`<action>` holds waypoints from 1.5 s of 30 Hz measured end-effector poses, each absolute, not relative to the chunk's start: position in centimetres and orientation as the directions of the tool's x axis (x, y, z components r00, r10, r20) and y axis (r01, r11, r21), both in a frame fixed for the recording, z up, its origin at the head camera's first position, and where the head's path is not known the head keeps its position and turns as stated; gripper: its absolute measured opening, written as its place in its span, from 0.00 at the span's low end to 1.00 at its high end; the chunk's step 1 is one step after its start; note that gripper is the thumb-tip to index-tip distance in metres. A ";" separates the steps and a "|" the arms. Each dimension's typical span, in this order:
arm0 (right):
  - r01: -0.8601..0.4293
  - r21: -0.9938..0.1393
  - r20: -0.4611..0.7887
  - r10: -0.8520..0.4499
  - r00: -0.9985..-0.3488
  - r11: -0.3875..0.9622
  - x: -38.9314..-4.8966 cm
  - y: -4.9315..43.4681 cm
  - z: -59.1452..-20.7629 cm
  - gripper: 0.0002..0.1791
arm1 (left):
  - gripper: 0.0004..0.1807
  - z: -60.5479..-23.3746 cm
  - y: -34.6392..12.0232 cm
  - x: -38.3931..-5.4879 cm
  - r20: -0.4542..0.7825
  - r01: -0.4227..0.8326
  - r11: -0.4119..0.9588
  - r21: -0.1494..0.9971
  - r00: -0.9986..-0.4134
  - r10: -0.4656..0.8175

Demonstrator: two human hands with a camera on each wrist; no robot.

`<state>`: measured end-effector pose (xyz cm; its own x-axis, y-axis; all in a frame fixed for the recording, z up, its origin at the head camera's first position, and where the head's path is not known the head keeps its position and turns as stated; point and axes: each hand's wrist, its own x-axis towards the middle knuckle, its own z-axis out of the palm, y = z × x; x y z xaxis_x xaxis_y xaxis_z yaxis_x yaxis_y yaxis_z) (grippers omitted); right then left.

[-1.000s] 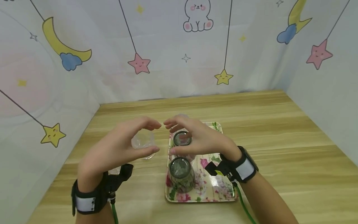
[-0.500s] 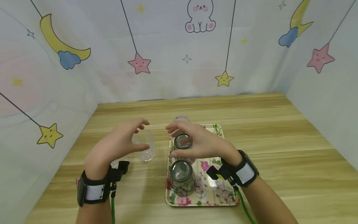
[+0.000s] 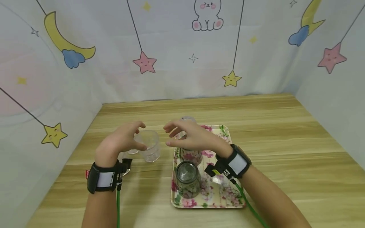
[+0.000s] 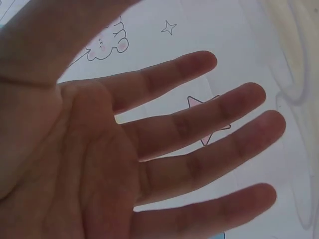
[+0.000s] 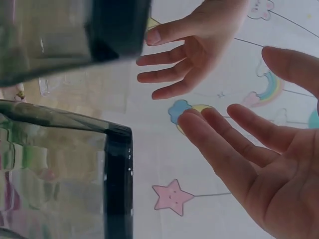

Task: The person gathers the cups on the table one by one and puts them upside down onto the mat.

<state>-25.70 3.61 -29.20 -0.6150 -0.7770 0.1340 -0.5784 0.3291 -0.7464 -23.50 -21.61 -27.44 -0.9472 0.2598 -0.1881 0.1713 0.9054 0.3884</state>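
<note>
My left hand (image 3: 121,139) hovers above the table's left side, fingers apart, holding nothing. Beside its thumb stands a clear glass (image 3: 151,150). In the left wrist view the left hand (image 4: 149,144) is spread before the backdrop. My right hand (image 3: 192,136) hangs over the back of a flowered tray (image 3: 228,201), bent fingers toward the left hand and nothing between them. Beneath it a grey-tinted glass (image 3: 191,156) is partly hidden; a second tinted glass (image 3: 188,180) stands nearer me. The right wrist view shows the right hand (image 5: 284,169) near a tinted glass (image 5: 60,174).
Another clear object (image 3: 188,119) sits at the tray's far edge, half hidden by the right hand. More clear glassware (image 3: 126,172) shows behind the left wrist's camera. A printed cloth backdrop (image 3: 171,85) closes off the back and sides of the wooden table (image 3: 271,126).
My left hand has drawn back leftward, widening the gap between the hands. Lately the right hand has risen slightly and shifted left, baring more of the far tinted glass. The glasses stay put.
</note>
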 end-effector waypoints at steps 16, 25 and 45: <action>-0.633 -0.553 -0.150 -0.811 -0.565 0.543 -30.5 -4.0 -27.4 0.34 | 0.39 -27.7 -21.9 -23.7 -0.210 0.155 0.923 0.353 -0.948 0.239; -0.651 -0.402 -0.371 -0.765 -0.527 0.644 -31.6 -6.4 -28.4 0.48 | 0.39 -27.9 -21.7 -23.8 -0.187 0.164 0.933 0.321 -0.954 0.232; -0.617 -0.441 -0.376 -0.758 -0.533 0.652 -30.8 -7.9 -30.1 0.55 | 0.41 -28.0 -21.8 -23.6 -0.197 0.145 0.942 0.302 -0.957 0.211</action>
